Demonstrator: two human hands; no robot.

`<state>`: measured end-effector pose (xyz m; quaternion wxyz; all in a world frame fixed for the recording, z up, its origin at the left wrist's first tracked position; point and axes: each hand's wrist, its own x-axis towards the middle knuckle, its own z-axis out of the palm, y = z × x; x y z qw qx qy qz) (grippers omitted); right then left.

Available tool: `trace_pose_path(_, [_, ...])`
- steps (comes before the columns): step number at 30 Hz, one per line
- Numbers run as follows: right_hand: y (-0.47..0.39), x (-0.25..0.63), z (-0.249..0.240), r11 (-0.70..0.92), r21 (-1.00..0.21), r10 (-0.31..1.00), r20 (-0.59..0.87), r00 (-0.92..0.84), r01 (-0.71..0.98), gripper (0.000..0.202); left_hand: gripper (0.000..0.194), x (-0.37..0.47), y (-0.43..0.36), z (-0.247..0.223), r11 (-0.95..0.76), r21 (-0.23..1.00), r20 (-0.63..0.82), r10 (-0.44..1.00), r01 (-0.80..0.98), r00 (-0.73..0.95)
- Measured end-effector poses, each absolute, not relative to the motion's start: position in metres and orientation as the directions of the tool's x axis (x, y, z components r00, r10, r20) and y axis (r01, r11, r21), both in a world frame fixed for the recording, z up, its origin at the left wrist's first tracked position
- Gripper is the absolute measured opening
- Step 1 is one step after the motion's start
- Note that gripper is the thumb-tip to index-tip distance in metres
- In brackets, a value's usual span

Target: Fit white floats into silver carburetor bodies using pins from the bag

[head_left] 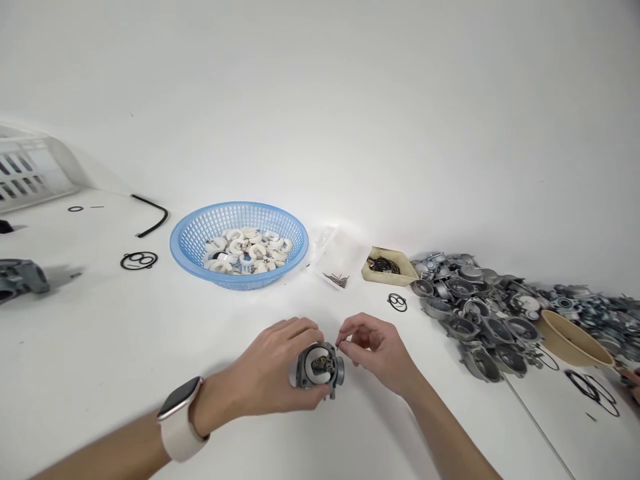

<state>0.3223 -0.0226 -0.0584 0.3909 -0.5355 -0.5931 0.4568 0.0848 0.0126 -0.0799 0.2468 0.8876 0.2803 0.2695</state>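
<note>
My left hand point(280, 373), with a watch on its wrist, is wrapped round a grey metal housing point(320, 370) on the white table. The open side of the housing faces up and shows a white curved float and brass-coloured parts inside. Just right of the housing, my right hand point(373, 347) pinches a tiny thin dark piece point(339, 345) between thumb and index finger, close to the housing's upper right edge. A clear bag with several small metal pins point(336, 280) lies behind my hands.
A blue basket point(239, 283) of white floats stands behind, left of a cream scoop point(390, 275) with dark small parts. Grey metal bowls point(460, 327) are piled right, beside a tan basin point(575, 340). Black rings point(139, 260) and a white crate point(35, 170) are left. Another person's hand point(631, 380) shows far right.
</note>
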Motion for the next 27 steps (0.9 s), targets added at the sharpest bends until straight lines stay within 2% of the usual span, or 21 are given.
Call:
trace_pose_path(3, [-0.022, 0.322, -0.07, -0.073, -0.973, 0.989, -0.099, -0.112, 0.22, 0.019, 0.029, 0.085, 0.012, -0.082, -0.747, 0.583, 0.413, 0.611, 0.32, 0.675])
trace_pose_path(9, [-0.025, 0.322, -0.072, -0.135, -0.98, 0.979, -0.155, -0.131, 0.146, 0.023, 0.023, 0.086, 0.015, -0.088, -0.857, 0.425, 0.576, 0.504, 0.291, 0.644])
trace_pose_path(22, [-0.026, 0.316, -0.07, -0.156, -0.982, 0.976, -0.169, -0.134, 0.103, 0.021, 0.029, 0.083, 0.018, -0.086, -0.924, 0.271, 0.541, 0.377, 0.269, 0.752])
trace_pose_path(27, [-0.027, 0.314, -0.069, -0.144, -0.982, 0.98, -0.158, -0.12, 0.123, 0.018, 0.033, 0.085, 0.016, -0.081, -0.939, 0.166, 0.56, 0.342, 0.302, 0.754])
